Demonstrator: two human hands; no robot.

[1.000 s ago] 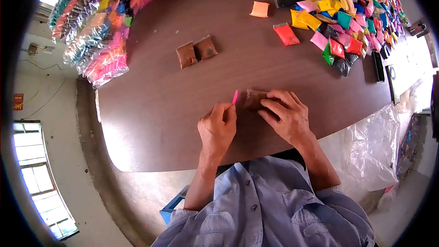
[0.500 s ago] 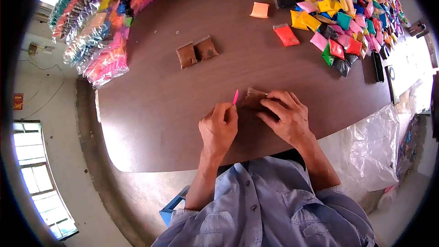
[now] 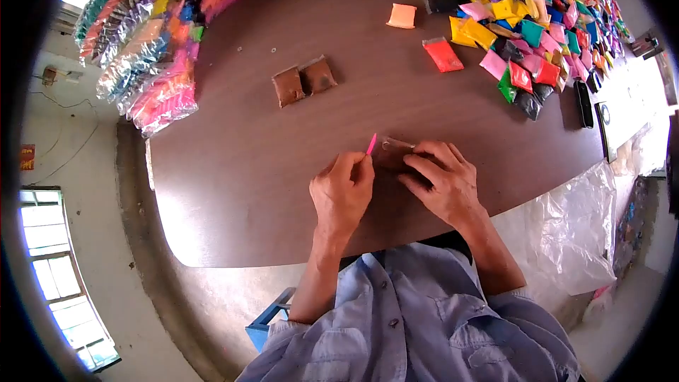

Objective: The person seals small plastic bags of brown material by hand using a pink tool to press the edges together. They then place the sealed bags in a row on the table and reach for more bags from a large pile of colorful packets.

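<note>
My left hand (image 3: 342, 189) is closed in a pinch round a small pink plastic stick (image 3: 371, 143), whose tip points up and away from me. Just to its right, a brown packet (image 3: 391, 155) in clear plastic rests on the table. The fingers of my right hand (image 3: 447, 178) are curled over the packet's right side and grip it, hiding part of it. Farther off lie two more brown packets, a left one (image 3: 288, 87) and a right one (image 3: 319, 76), side by side and touching.
A large heap of coloured packets (image 3: 509, 10) covers the table's (image 3: 233, 170) far right. A peach packet (image 3: 402, 16) and a red packet (image 3: 443, 55) lie apart from it. Bundles of packets in clear wrap (image 3: 166, 81) stand at the left edge. Clear plastic sheeting (image 3: 573, 233) hangs at right.
My left hand has shifted slightly right and the pink stick has come nearer the brown packet, leaning more to the right. My right hand has barely moved.
</note>
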